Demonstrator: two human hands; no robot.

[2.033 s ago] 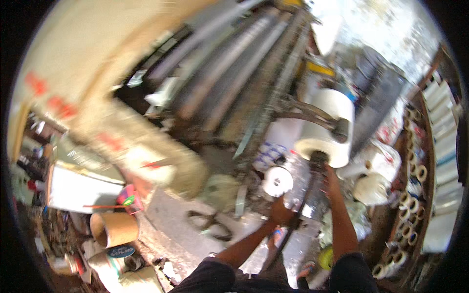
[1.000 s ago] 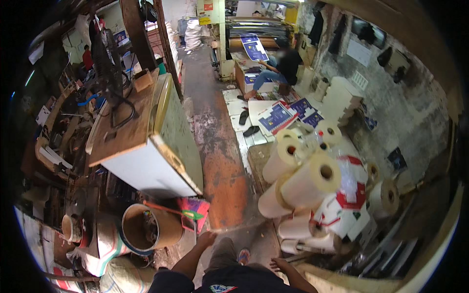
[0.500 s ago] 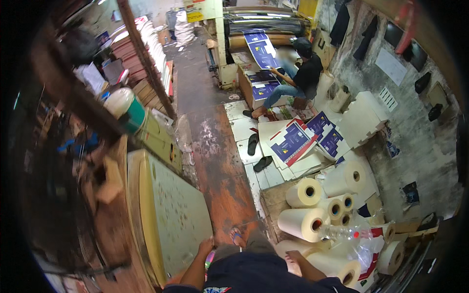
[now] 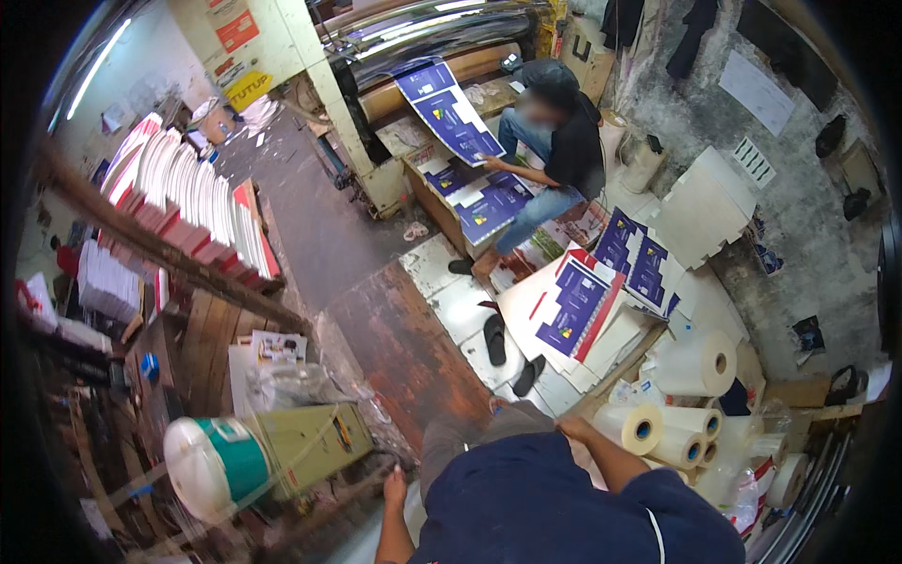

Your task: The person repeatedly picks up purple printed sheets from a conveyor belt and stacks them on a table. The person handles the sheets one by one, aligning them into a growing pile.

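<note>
My left hand (image 4: 396, 485) hangs low at my left side, close to the edge of a pale cabinet top. Its fingers point downward, too small and turned away to read, and I see nothing held. My right hand (image 4: 571, 429) is by my right thigh, beside a roll of clear film (image 4: 628, 429). Its fingers are mostly hidden. Ahead, a seated co-worker (image 4: 564, 141) in a dark shirt and jeans holds a blue printed sheet (image 4: 453, 117) coming off a large roller machine (image 4: 442, 42). More printed sheets (image 4: 489, 205) lie on the low table before them.
Black sandals (image 4: 495, 340) lie on white tiles beside the brown walkway (image 4: 385, 348). Stacked printed sheets (image 4: 575, 305) and several film rolls stand right. To the left are a wooden beam (image 4: 169, 240), piled boards (image 4: 193, 202), a white-and-green bucket (image 4: 216, 461) and a metal box (image 4: 315, 446).
I have moved forward and my view has turned left. The co-worker and machine look nearer, and the bucket has come closer on my left. My right hand has moved up beside my thigh.
</note>
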